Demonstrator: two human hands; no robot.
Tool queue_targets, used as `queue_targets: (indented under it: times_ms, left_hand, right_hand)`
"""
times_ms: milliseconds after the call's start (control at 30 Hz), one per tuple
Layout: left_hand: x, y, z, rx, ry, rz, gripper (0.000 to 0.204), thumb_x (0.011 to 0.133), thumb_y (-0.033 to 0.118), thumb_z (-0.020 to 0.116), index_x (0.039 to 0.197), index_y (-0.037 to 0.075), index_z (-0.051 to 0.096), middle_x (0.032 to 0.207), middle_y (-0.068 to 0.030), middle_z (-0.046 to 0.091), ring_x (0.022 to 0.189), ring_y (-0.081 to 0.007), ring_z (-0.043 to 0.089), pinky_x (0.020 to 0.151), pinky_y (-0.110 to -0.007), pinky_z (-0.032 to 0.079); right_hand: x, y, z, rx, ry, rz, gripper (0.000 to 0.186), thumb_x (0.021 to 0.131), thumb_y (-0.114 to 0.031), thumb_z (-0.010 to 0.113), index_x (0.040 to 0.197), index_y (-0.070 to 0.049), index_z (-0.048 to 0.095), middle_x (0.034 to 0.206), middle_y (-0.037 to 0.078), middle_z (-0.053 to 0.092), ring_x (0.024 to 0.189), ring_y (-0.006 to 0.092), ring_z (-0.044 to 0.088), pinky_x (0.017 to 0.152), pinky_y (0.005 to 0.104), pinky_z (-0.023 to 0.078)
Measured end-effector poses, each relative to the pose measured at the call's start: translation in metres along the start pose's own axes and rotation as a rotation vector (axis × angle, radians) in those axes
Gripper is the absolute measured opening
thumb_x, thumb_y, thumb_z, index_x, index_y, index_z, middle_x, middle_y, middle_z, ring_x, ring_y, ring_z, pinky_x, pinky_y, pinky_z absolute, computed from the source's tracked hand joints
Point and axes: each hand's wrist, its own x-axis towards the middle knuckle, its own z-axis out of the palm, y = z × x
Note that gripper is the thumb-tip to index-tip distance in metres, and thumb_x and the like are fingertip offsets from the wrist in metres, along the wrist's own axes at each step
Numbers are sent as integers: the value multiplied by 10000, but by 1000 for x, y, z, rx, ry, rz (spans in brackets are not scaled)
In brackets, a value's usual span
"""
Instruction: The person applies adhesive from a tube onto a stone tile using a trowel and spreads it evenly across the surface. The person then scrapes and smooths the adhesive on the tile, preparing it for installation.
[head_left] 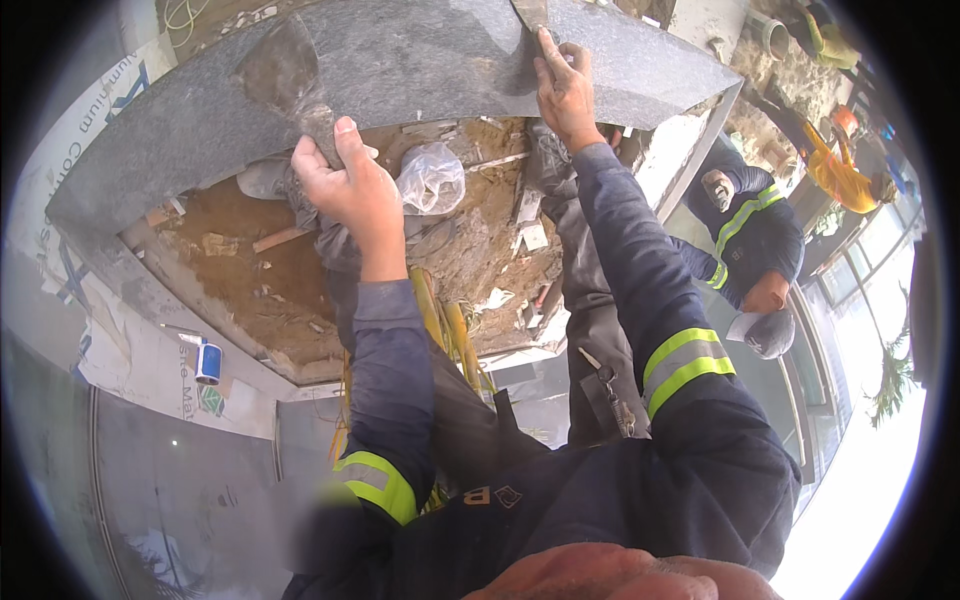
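A wide-bladed scraper is in my left hand, with the thumb and fingers closed round its handle. Its blade lies against the grey stone-like panel that curves across the top of the view. Farther right, my right hand is closed on a narrower scraper, index finger stretched along it, over the same panel. Part of this second tool is cut off by the upper edge or hidden by my fingers. Dark, damp-looking patches show on the panel around both tools.
Below the panel lies a dirt-filled area with a clear plastic bag and debris. A co-worker in a dark shirt with reflective bands stands at the right. Another person in orange is beyond. A blue-and-white container sits at the left.
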Motion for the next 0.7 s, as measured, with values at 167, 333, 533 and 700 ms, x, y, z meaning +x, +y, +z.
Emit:
queue_targets:
  times_ms: [167,333,533,700]
  left_hand:
    - [2,-4,-2,28,37,30,403,1002,141,665,1278,-97,491,1002,-140,675,645,-92,557,568,-243,453]
    - [2,4,-3,-19,33,5,458,998,166,678,1294,-120,476,1013,-140,660,667,-104,570,589,-255,468]
    - [6,5,-6,-42,43,12,467,996,166,679,1304,-116,468,1017,-142,685,656,-100,570,577,-244,458]
    - [5,5,-7,-68,51,15,461,997,169,677,1291,-121,472,1025,-147,683,658,-104,572,580,-241,458]
  right_hand:
    - [-20,-6,-6,-18,-72,-110,485,972,-119,683,1440,-227,618,1169,149,572,1019,313,631,883,406,546]
    - [3,-14,-14,24,10,-38,472,1000,-162,652,1461,-247,592,1204,167,565,1043,328,639,879,407,550]
    - [-20,-26,5,55,-119,-60,467,1010,-183,644,1469,-246,584,1219,166,560,1031,323,640,880,400,547]
    - [3,-47,13,79,10,-43,475,1011,-160,640,1477,-233,580,1204,165,562,988,318,634,870,402,547]
